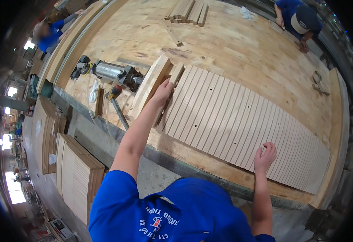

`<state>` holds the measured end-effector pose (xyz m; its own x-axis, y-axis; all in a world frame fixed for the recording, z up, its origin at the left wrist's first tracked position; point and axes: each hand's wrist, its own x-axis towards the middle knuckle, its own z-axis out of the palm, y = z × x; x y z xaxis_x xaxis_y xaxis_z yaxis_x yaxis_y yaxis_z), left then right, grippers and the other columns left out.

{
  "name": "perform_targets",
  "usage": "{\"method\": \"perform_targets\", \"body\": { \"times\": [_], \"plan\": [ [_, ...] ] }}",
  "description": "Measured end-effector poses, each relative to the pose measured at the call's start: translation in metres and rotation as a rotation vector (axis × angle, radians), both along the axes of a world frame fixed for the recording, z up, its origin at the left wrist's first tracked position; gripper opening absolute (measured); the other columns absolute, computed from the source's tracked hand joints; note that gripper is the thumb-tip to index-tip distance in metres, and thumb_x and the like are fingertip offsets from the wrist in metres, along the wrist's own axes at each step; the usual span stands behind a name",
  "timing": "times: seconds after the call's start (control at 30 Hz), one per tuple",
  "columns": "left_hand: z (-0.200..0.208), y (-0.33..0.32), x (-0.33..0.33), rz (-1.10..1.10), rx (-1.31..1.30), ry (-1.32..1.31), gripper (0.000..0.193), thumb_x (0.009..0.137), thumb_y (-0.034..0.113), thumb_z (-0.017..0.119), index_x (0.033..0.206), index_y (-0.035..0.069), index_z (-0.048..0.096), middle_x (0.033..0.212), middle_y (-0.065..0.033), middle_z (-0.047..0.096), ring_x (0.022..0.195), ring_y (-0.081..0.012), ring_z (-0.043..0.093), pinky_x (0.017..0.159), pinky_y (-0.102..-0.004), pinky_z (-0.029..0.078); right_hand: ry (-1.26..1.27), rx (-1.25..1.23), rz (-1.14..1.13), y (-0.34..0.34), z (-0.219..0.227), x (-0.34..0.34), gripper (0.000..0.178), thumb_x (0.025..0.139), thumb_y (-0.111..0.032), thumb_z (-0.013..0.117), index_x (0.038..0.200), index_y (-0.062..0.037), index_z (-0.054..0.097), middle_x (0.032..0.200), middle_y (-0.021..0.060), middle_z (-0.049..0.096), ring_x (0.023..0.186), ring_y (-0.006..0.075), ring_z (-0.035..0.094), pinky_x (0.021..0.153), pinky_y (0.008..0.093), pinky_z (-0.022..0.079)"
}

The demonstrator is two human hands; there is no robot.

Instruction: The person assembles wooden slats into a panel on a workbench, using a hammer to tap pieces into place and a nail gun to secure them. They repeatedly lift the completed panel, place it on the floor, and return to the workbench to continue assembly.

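A pale slatted wooden panel (225, 117) with evenly spaced grooves and a few dark holes lies on the wooden workbench. At its left end my left hand (164, 89) is closed on a narrow wooden strip (178, 75), beside a thick wooden block (151, 85). The fingertips are partly hidden in the gap between block and strip. My right hand (265, 157) rests on the panel's near edge, its fingers slightly bent and apart, holding nothing. Left of the block sits a metal cylinder clamp (111, 71), its rod end against the block.
A lever-handled tool (116, 94) and a hose lie near the clamp. Wooden strips (186, 11) are piled at the far side. A wooden rail (333, 137) bounds the right. Co-workers (303, 20) (49, 34) stand beyond. Panels (79, 169) are stacked at left.
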<state>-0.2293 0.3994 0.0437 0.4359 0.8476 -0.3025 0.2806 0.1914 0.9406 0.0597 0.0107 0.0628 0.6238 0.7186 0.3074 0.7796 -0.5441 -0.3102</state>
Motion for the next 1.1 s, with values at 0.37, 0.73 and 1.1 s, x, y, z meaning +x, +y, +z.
{"method": "perform_targets", "body": {
  "times": [0.37,0.73,1.1],
  "plan": [
    [-0.012,0.014,-0.008,-0.019,-0.053,-0.091,0.042,0.097,0.026,0.036,0.134,0.007,0.035,0.128,-0.0056,0.046,0.120,-0.0153,0.039,0.100,-0.0281,0.030,0.025,-0.001,-0.003,0.005,0.002,0.000,0.024,0.075,-0.013,0.055,0.098,-0.0082,0.050,0.107,0.0086,0.048,0.105,0.0281,0.043,0.090,0.0414,0.030],
    [-0.014,0.012,-0.004,-0.060,0.100,0.069,0.045,0.095,0.029,0.037,0.132,0.004,0.037,0.127,-0.0113,0.048,0.119,-0.0202,0.043,0.098,-0.0312,0.032,-0.008,-0.009,-0.041,-0.003,0.002,-0.003,0.024,0.075,-0.015,0.056,0.098,-0.0086,0.050,0.109,0.0071,0.048,0.107,0.0264,0.043,0.091,0.0413,0.030],
    [0.038,-0.151,0.082,-0.032,1.031,0.161,0.031,0.079,0.024,0.057,0.102,0.003,0.060,0.100,-0.0171,0.059,0.096,-0.0340,0.052,0.084,-0.0419,0.041,0.021,0.050,0.026,-0.018,-0.006,0.006,0.021,0.076,-0.018,0.058,0.094,-0.0094,0.051,0.107,0.0060,0.050,0.106,0.0254,0.045,0.089,0.0416,0.033]
  ]
}}
